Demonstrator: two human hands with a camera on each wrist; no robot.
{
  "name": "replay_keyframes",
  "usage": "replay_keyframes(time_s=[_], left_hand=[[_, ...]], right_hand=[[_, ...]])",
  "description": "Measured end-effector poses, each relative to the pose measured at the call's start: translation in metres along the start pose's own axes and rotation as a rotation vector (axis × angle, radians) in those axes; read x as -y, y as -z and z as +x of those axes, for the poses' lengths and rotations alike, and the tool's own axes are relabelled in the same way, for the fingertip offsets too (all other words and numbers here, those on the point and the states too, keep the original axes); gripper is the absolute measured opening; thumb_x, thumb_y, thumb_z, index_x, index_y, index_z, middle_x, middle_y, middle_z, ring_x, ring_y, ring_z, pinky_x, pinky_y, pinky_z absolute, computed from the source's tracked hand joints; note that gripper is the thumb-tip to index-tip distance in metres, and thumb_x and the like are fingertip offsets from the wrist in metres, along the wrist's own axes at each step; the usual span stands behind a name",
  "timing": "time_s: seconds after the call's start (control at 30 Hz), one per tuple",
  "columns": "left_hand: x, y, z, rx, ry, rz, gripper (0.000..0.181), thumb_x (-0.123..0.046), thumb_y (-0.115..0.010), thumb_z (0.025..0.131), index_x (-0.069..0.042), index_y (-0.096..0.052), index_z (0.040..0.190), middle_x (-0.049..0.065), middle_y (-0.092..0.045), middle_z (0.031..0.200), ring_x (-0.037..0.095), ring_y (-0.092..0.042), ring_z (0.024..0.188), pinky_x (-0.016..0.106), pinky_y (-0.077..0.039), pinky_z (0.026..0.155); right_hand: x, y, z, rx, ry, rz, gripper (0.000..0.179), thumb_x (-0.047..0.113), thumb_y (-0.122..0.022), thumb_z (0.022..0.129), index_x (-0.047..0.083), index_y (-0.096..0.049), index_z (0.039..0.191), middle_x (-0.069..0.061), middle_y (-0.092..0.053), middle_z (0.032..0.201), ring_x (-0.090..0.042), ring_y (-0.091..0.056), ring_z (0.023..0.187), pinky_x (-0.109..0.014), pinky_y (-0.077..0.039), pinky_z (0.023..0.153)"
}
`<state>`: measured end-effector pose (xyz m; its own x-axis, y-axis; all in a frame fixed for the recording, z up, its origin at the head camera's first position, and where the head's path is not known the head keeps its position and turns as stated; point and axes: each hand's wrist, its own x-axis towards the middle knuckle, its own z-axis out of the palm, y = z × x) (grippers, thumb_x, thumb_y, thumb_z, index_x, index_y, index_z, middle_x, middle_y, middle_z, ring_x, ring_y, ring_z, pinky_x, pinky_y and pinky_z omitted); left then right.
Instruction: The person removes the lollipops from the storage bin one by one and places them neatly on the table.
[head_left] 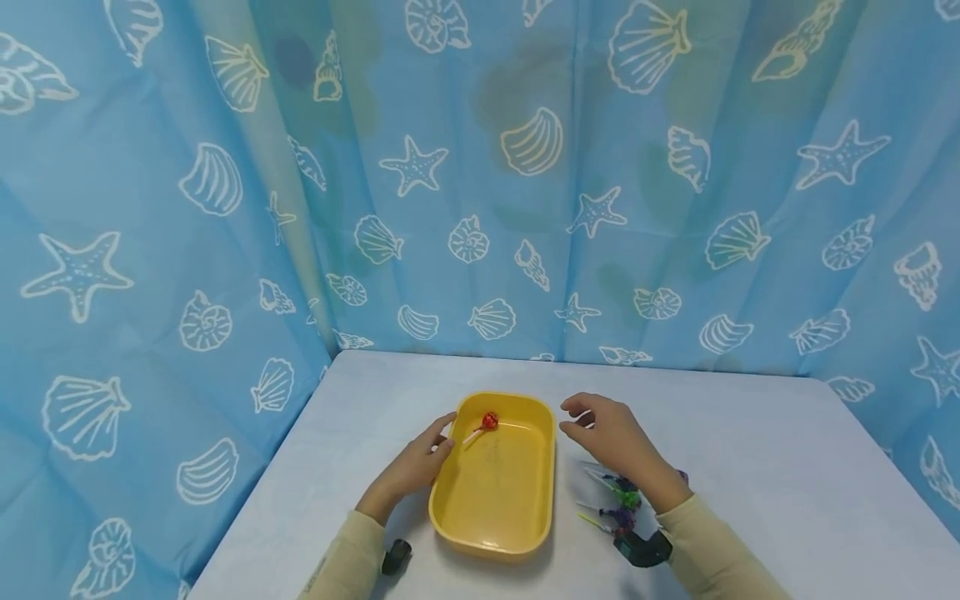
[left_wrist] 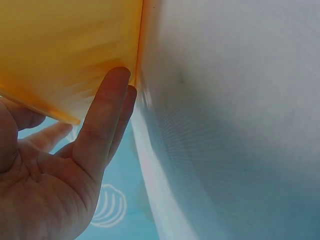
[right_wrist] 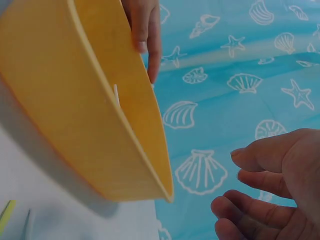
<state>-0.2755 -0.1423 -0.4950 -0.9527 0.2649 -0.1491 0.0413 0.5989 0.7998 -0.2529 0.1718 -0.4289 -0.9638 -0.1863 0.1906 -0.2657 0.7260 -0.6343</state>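
My left hand (head_left: pixel 414 465) holds the left wall of a yellow plastic tray (head_left: pixel 495 546). In the left wrist view, fingers (left_wrist: pixel 100 117) lie against the tray's outer wall, with the thumb at its rim. A lollipop (head_left: pixel 489 421) in red wrapping lies in the tray's far left corner. Only its white stick (right_wrist: pixel 117 95) shows in the right wrist view. Just off the tray's far right corner hovers my right hand (head_left: pixel 617 433), fingers loosely bent, nothing held. Several wrapped lollipops (head_left: pixel 624 500), purple and green, lie partly under my right forearm.
Everything stands on a table with a white cloth (head_left: pixel 757 467). Blue curtains (head_left: pixel 465 275) with shell prints hang behind it and along the left. Dark wrist devices, one by the left sleeve (head_left: pixel 395 557), one by the right (head_left: pixel 643 547), sit near the table's front.
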Motion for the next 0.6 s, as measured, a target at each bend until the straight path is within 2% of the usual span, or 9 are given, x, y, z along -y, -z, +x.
replay_keyframes(time_s=[0.33, 0.6], left_hand=[[-0.002, 0.001, -0.003, 0.007, -0.017, -0.016, 0.053, -0.027, -0.049, 0.108, -0.019, -0.034, 0.159, 0.018, -0.057, 0.13, 0.022, -0.061, 0.093, 0.042, -0.059, 0.079], [-0.002, 0.001, -0.002, -0.001, -0.025, 0.005, 0.053, -0.028, -0.049, 0.108, -0.02, -0.035, 0.158, 0.019, -0.057, 0.132, 0.022, -0.062, 0.095, 0.043, -0.058, 0.081]], right_hand=[[0.023, -0.018, 0.027, 0.091, -0.032, 0.006, 0.028, 0.017, -0.074, 0.093, 0.006, -0.07, 0.119, -0.009, -0.07, 0.113, -0.022, -0.066, 0.096, -0.038, -0.059, 0.082], [0.035, -0.037, 0.044, 0.113, -0.02, 0.023, 0.027, 0.018, -0.074, 0.093, 0.006, -0.071, 0.117, -0.005, -0.071, 0.107, -0.022, -0.066, 0.095, -0.036, -0.059, 0.082]])
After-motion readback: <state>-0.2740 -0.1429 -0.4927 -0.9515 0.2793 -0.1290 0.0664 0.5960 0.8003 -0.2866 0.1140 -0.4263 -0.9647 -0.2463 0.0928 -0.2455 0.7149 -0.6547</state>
